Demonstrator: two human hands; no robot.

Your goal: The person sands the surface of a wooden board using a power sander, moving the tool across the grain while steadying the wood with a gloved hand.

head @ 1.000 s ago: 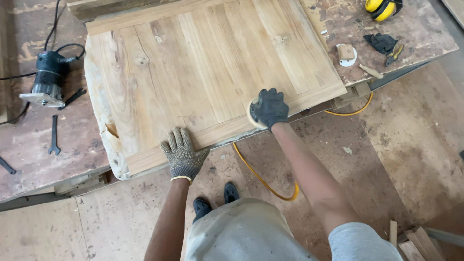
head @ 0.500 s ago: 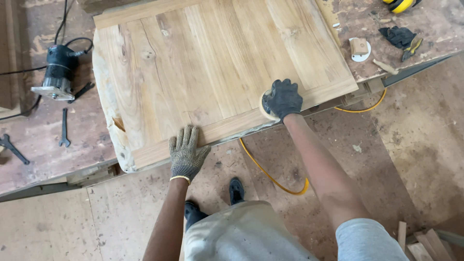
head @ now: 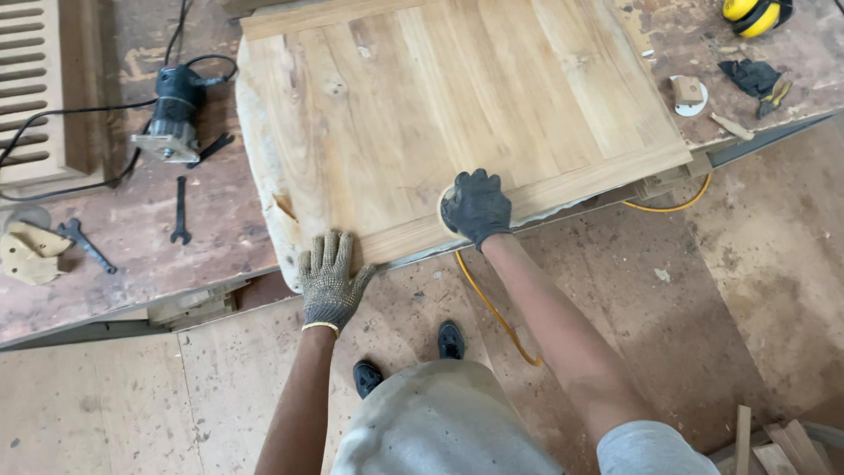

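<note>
A large pale wooden panel (head: pixel 457 114) lies flat on a worn workbench (head: pixel 114 264). My left hand (head: pixel 330 280), in a grey knit glove, rests flat on the panel's near left corner with fingers spread. My right hand (head: pixel 477 207), in a dark glove, grips a small round sander (head: pixel 445 214) pressed on the panel's near edge strip. A yellow hose (head: pixel 492 308) runs from under that hand down across the floor. The sander is mostly hidden by the glove.
A black router (head: pixel 173 114) with its cord and a wrench (head: pixel 180 211) lie on the bench at left, beside a louvred panel (head: pixel 31 88). Yellow ear muffs (head: pixel 754 13), a dark glove (head: pixel 756 79) and small blocks sit at the far right. Wood scraps (head: pixel 774 444) lie on the floor.
My right hand with the sander has slid left along the panel's near edge, toward my left hand. The left hand stays on the corner. The camera view shifted slightly.
</note>
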